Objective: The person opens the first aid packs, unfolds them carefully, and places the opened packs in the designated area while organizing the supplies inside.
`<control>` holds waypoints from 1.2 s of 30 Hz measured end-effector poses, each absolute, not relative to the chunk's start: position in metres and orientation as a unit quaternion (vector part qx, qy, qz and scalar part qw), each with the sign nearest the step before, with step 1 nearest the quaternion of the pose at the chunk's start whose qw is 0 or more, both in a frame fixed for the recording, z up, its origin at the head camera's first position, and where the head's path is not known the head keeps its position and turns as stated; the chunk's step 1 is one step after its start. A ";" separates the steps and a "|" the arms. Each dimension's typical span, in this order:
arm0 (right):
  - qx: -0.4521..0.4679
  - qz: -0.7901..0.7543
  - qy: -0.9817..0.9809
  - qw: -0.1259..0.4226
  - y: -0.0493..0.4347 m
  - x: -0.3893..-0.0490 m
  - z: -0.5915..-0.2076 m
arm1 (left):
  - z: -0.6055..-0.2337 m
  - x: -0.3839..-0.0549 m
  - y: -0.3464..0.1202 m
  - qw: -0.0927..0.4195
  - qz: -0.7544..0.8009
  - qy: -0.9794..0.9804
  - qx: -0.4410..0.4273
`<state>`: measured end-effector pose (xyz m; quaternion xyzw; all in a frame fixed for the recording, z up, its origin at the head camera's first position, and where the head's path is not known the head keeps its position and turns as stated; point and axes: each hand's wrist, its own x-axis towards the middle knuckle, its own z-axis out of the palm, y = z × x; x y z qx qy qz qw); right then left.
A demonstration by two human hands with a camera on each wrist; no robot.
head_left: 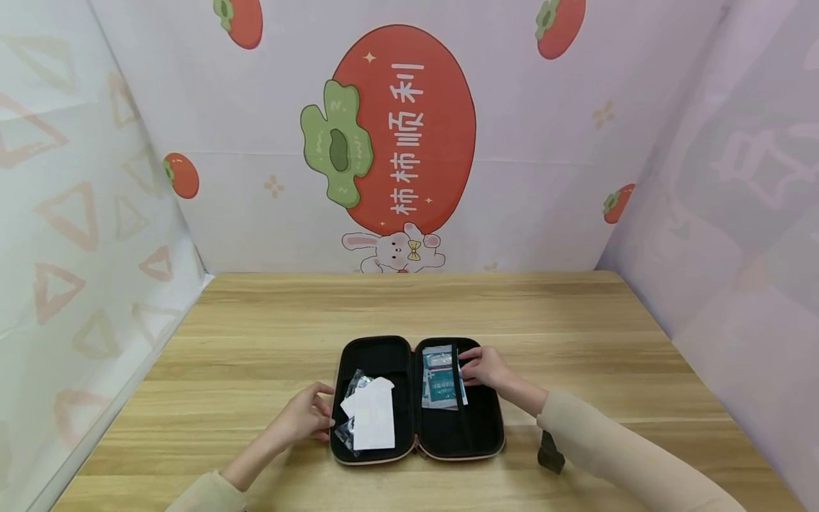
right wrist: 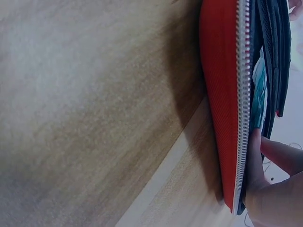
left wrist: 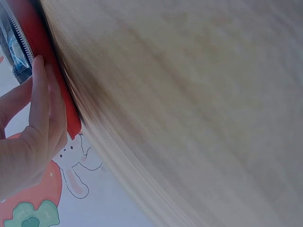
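Observation:
A zip case [head_left: 461, 441] with a red shell and black lining lies unfolded flat on the wooden table. My left hand [head_left: 303, 414] grips its left edge, fingers along the red side and thumb at the zipper rim. White cards [head_left: 374, 423] and clear plastic packets [head_left: 345, 435] fill the left half. In the right half, teal and white flat packets [head_left: 440, 384] lie partly under a black elastic strap [head_left: 458, 380]. My right hand [head_left: 488, 370] reaches in from the right and pinches the packets' edge by the strap; its fingertips [right wrist: 256, 137] meet the teal packet in the right wrist view.
A small dark object [head_left: 550, 454] sits on the table [head_left: 269, 313] under the right forearm. Printed cloth walls [head_left: 512, 213] stand behind the table and at both sides. The case's hinge [head_left: 415, 427] runs between its halves.

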<state>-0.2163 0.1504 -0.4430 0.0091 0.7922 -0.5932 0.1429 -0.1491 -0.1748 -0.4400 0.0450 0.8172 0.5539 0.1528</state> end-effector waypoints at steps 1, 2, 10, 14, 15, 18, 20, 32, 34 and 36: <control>0.010 -0.595 0.791 0.143 0.150 -0.217 -0.444 | -0.440 -0.149 -0.175 0.153 0.554 0.817 0.045; 0.010 -0.596 0.790 0.143 0.150 -0.217 -0.444 | -0.439 -0.149 -0.175 0.153 0.555 0.816 0.045; 0.001 -0.591 0.794 0.145 0.150 -0.219 -0.444 | -0.439 -0.151 -0.174 0.155 0.557 0.815 0.045; -0.018 -0.563 0.815 0.136 0.152 -0.218 -0.441 | -0.441 -0.151 -0.175 0.154 0.558 0.814 0.047; -0.022 -0.553 0.822 0.134 0.152 -0.218 -0.440 | -0.441 -0.152 -0.175 0.155 0.557 0.814 0.046; -0.042 -0.534 0.835 0.125 0.154 -0.217 -0.439 | -0.441 -0.152 -0.175 0.155 0.556 0.815 0.046; -0.056 -0.525 0.840 0.121 0.155 -0.216 -0.438 | -0.440 -0.152 -0.175 0.156 0.555 0.816 0.044; -0.210 -0.419 0.881 0.064 0.149 -0.204 -0.423 | -0.441 -0.152 -0.176 0.158 0.552 0.818 0.041; -0.232 -0.421 0.874 0.073 0.147 -0.202 -0.422 | -0.441 -0.152 -0.176 0.158 0.552 0.818 0.042; -0.248 -0.419 0.870 0.080 0.144 -0.198 -0.421 | -0.442 -0.152 -0.176 0.159 0.552 0.817 0.042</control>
